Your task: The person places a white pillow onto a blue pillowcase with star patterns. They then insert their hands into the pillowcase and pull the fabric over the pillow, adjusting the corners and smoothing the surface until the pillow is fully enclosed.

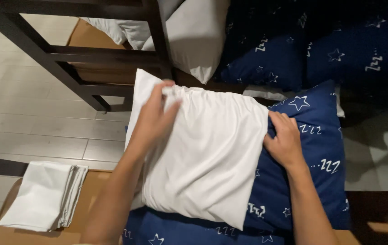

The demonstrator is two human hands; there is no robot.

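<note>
A white pillow [207, 154] in a white case lies in the middle of the head view, on top of a dark blue pillow with white stars [314, 149]. My left hand [155, 119] grips the bunched white fabric at the pillow's upper left edge. My right hand [285, 139] presses on the right edge of the white pillow, fingers curled where it meets the blue one.
A stack of folded white cloths [44, 195] sits on a brown surface at the lower left. A dark wooden frame [67, 56] stands at the upper left with white pillows [194, 36] behind it. More dark blue star bedding [321, 45] fills the upper right. Pale floor lies at left.
</note>
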